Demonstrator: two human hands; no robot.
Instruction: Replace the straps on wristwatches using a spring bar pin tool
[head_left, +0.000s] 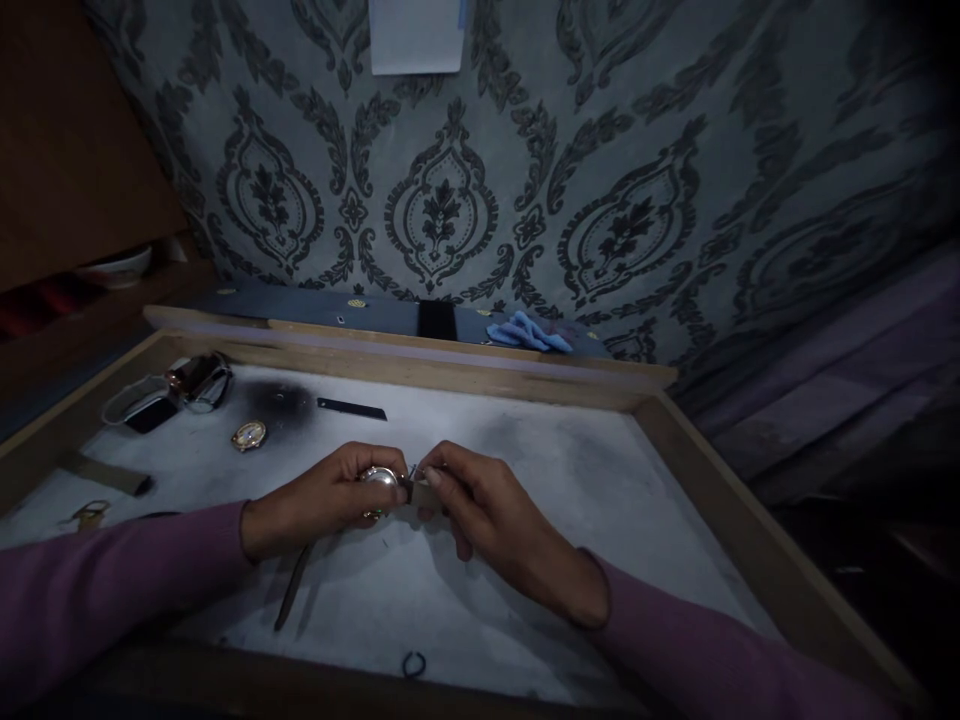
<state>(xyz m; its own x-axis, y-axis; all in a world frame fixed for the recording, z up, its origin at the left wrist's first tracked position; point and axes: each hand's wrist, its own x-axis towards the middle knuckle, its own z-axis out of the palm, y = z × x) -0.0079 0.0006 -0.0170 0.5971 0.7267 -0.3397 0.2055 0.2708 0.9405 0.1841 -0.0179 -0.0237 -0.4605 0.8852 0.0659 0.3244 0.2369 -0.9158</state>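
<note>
A round, shiny watch (381,478) is gripped in my left hand (319,497), with thumb and fingers closed around its case. At the right side of the case, my right hand (491,505) pinches a short light-coloured watch strap (426,494) against it. A thin dark sliver sticks up between the two hands; its kind is too small to tell. Below my left wrist, a narrow brown strip (292,588) lies on the white work surface (525,620). Fingers hide the join between strap and case.
A wooden rim (480,362) borders the surface. On it lie a black blade (352,409), a gold watch case (249,435), several watches (199,382), an olive strap (105,472) and a dark ring (413,664). Behind the rim sits a blue cloth (529,331).
</note>
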